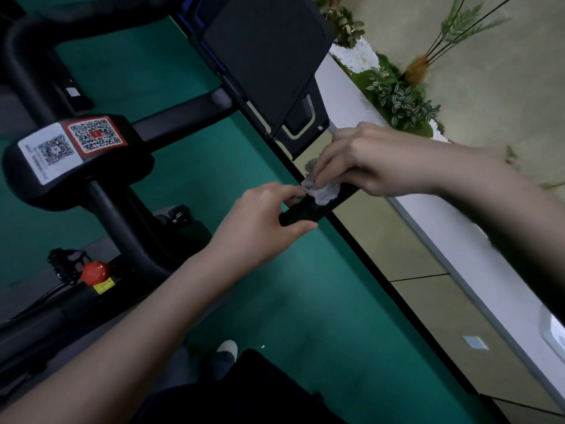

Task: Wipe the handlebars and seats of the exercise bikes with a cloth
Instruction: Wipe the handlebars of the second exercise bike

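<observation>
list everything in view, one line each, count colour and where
handlebar: 1, black, centre, end held between the hands
cloth: 1, grey, crumpled on the handlebar end
screen: 1, black, top centre
QR stickers: 2, one white, one red, on the black pad at left
knob: 1, red, lower left
pedal: 1, black, beside the knob
floor: 1, green, under the bike
ledge: 1, white, right side
plants: several, green, along the ledge
shoe: 1, pale, bottom centre
left hand: 1, grips the handlebar end
right hand: 1, pinches the cloth
</observation>
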Demonstrator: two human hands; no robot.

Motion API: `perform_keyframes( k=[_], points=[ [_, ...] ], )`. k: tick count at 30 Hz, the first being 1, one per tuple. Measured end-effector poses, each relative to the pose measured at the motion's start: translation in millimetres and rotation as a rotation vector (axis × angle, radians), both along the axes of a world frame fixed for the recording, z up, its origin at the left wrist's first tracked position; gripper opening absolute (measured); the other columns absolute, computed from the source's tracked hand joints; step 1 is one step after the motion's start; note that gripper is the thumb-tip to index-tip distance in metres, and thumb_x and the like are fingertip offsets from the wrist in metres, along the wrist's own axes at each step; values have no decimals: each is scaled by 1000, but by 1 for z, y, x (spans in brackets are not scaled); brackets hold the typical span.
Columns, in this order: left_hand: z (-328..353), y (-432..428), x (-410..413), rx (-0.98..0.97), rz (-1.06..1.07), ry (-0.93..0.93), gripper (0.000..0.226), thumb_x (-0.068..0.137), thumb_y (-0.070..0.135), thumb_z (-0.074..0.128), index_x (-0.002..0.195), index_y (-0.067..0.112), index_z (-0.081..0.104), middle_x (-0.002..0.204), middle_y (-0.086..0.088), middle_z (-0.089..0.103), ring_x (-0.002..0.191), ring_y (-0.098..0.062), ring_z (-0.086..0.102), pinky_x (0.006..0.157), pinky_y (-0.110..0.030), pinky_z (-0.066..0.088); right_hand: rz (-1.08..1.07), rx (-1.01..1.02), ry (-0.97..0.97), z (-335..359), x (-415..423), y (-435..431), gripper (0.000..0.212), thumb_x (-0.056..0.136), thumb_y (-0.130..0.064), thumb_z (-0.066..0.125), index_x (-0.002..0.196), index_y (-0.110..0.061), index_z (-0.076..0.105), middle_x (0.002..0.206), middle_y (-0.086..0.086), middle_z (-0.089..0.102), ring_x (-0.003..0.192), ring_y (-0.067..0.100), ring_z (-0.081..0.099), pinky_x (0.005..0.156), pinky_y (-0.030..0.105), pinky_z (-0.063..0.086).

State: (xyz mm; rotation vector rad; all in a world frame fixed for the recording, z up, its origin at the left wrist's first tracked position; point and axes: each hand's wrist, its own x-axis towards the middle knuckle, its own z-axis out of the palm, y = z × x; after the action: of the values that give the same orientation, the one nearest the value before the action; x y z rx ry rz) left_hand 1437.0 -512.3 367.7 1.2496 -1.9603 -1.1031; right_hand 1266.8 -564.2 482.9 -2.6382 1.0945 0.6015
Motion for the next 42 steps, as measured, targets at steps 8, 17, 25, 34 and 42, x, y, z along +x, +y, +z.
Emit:
perform_keyframes(
  k=[8,17,25,34,42],
  points=[
    [4,-2,-6,-53,-27,19,53,80,51,63,127,28,55,109,11,58,90,-7,58,82,-26,47,-572,55,-217,16,-33,-22,18,96,-16,53,97,-21,70,68,-19,62,62,-1,55,53,12,40],
    [5,-14,-29,-38,-63,1,48,84,36,67,129,28,53,114,5,60,100,-12,58,89,-29,46,-981,-566,-1309,-61,-28,46,23,96,-4,49,108,-15,66,96,-9,68,83,11,62,75,24,48],
    [1,-16,-29,-69,-44,23,46,84,31,68,127,32,54,110,9,61,97,-7,55,87,-23,44,-1382,-366,-1896,-91,-8,47,33,101,-6,41,131,2,51,130,18,58,123,27,54,109,43,40],
    [-2,-15,-28,-126,-42,49,47,83,26,69,128,26,56,101,15,53,82,5,44,72,7,30,-1559,-599,-1891,-110,22,61,23,98,-6,50,118,-6,60,116,13,65,109,16,62,99,35,49],
    [2,-14,-27,-132,-78,19,45,86,29,66,129,25,54,105,14,54,88,2,47,72,-3,33,-1525,-608,-1652,-121,32,83,26,95,0,53,96,-24,64,90,-13,68,84,-4,65,77,13,48]
  ],
)
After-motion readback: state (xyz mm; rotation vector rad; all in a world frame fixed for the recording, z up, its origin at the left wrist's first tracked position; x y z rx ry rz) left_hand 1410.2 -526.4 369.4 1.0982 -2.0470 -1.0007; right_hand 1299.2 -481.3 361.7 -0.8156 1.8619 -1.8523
